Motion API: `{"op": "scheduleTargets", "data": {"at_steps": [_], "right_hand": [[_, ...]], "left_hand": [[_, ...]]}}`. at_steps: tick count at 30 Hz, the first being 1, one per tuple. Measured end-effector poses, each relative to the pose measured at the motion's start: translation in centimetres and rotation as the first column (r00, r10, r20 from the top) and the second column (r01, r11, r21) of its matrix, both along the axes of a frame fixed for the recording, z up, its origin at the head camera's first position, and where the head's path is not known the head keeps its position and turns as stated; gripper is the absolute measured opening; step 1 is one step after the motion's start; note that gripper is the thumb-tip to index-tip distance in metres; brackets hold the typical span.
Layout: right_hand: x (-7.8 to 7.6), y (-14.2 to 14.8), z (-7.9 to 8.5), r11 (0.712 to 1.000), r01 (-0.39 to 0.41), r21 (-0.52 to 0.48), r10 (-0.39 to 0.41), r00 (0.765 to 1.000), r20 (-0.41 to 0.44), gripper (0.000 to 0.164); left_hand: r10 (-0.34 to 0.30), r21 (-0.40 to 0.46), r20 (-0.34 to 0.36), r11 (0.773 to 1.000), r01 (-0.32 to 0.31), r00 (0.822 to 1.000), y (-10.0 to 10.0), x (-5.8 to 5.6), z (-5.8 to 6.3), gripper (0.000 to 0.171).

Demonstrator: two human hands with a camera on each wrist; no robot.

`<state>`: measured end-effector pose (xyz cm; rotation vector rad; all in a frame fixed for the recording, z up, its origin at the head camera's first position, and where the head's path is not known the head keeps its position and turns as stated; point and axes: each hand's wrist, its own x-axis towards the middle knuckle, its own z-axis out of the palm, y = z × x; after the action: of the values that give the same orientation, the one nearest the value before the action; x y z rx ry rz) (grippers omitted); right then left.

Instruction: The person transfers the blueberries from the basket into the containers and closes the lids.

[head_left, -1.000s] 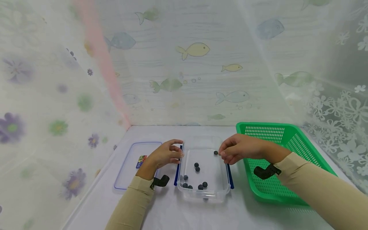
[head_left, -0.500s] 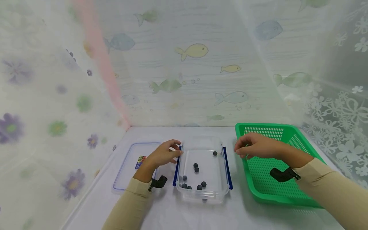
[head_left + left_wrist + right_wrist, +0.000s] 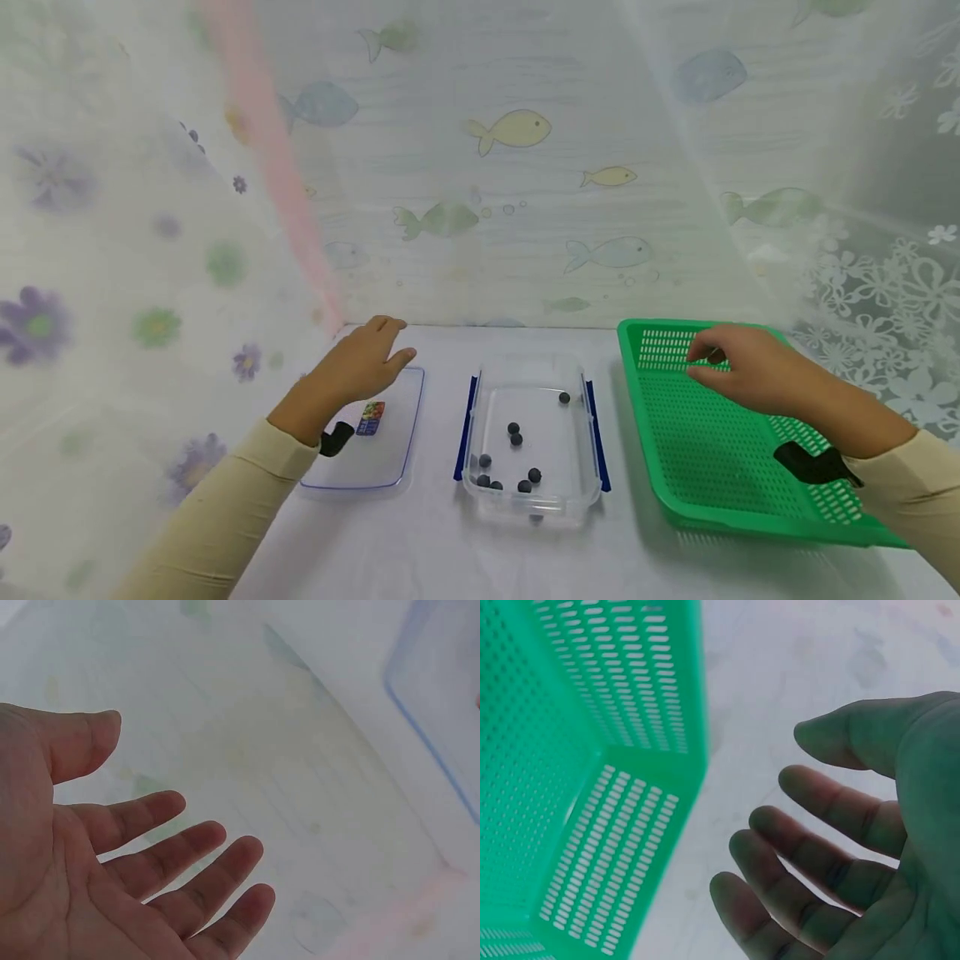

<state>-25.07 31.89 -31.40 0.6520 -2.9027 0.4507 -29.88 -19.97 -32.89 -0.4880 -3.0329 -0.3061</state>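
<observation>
My left hand (image 3: pixel 357 363) hovers over the clear lid (image 3: pixel 397 450) with a blue rim and a fruit-printed label; its fingers are loosely extended around nothing, as the left wrist view confirms. My right hand (image 3: pixel 761 371) is raised over the green basket (image 3: pixel 652 467), fingers relaxed and empty in the right wrist view. Between the hands stands a clear plastic container (image 3: pixel 551 504) with blue side clips. Several small dark round balls, perhaps blueberries (image 3: pixel 516 439), lie in it, most near its front end and one (image 3: pixel 564 398) at the back right.
The green basket, with perforated walls, takes up the right side of the white table (image 3: pixel 442 550). A fish-printed curtain (image 3: pixel 517 208) hangs behind, and a flower-printed one (image 3: pixel 150 333) closes off the left.
My right hand has moved right, away from the container to over the basket. My left hand has left the container's left side and moved left and up over the lid.
</observation>
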Motion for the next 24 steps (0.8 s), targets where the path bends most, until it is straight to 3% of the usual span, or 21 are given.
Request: {"op": "scheduleTargets", "data": {"at_steps": [3,6,15,20,24], "right_hand": [[-0.3,0.3,-0.2,1.000,0.001,0.029,-0.001,1.000,0.005,0.015],[-0.7,0.3,-0.3,0.999,-0.009,0.053,0.008,1.000,0.007,0.016],[-1.9,-1.1,-0.3,0.995,-0.027,0.092,0.025,0.999,0.028,0.018],[-3.3,-3.4,-0.7,0.997,-0.054,0.058,0.050,0.996,0.070,0.020],[-4.2,-6.7,-0.7,0.996,-0.072,0.052,0.067,0.994,0.088,0.021]], "left_hand": [[0.061,-0.017,0.040,0.998,-0.061,0.997,-2.2,-0.1,-0.1,0.065],[0.129,-0.038,0.098,0.991,-0.126,0.987,-4.8,-0.5,-1.4,0.071],[0.276,-0.073,0.320,0.961,-0.267,0.906,-11.4,-1.7,-6.9,0.081],[0.307,-0.025,0.355,0.947,-0.319,0.883,-13.2,-2.0,-8.4,0.067],[0.316,0.035,0.356,0.936,-0.350,0.879,-13.6,-2.0,-9.5,0.051]]}}
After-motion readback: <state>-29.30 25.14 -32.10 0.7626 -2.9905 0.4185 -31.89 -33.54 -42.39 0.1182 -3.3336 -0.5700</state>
